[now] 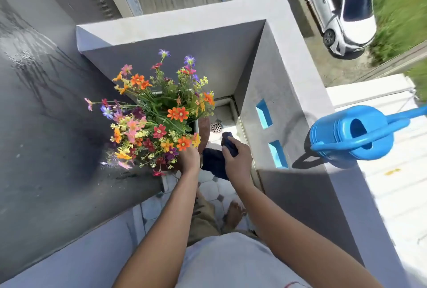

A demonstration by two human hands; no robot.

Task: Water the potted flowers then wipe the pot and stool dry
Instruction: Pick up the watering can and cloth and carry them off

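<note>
Orange, pink, red, purple and yellow blooms on green stems are seen in the potted flowers [157,114]. A dark navy cloth [216,163] is seen against white octagonal floor tiles [211,187] dotted with small dark squares. The plastic watering can [351,136] is coloured bright blue.

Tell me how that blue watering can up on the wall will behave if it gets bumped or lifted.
The watering can looks like thin moulded plastic, so probably stiff and light unless water remains inside; that is not visible. It sits on top of the balcony wall near the outer edge, so a push could likely slide or tip it off. Its looped handle should give a secure grip.
</note>
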